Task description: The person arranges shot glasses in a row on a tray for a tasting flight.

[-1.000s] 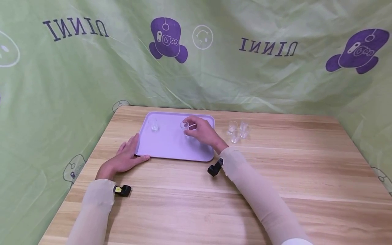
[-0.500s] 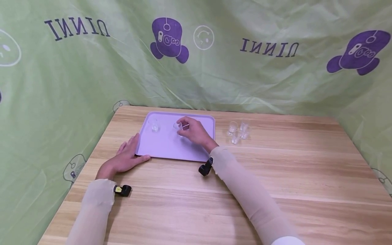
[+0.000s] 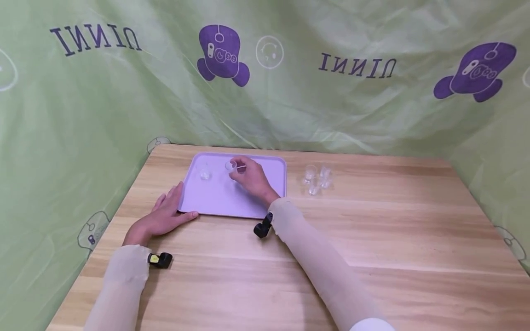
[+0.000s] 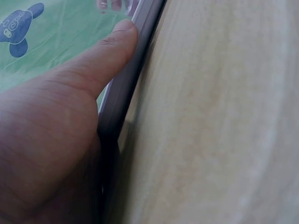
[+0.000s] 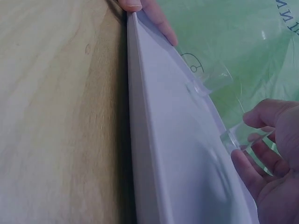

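My right hand [image 3: 252, 179] pinches a small clear shot glass [image 3: 229, 167] over the back middle of the lilac tray [image 3: 219, 200]. In the right wrist view, thumb and fingers curl round this glass [image 5: 237, 137], its base close over the tray surface. A second clear shot glass [image 3: 204, 172] stands on the tray to the left of it. My left hand [image 3: 159, 221] rests at the tray's near left corner, fingers stretched along the left side. The left wrist view shows its thumb [image 4: 112, 49] lying straight against the tray's front rim [image 4: 122, 88].
Several more clear shot glasses [image 3: 313, 186] stand in a cluster on the wooden table [image 3: 232, 271], right of the tray. A green printed cloth [image 3: 290, 110] hangs behind the table's back edge and along the sides.
My right hand has carried its shot glass leftward over the tray, nearer to the standing glass. The left hand has stayed at the tray corner; the whole head view has shifted slightly.
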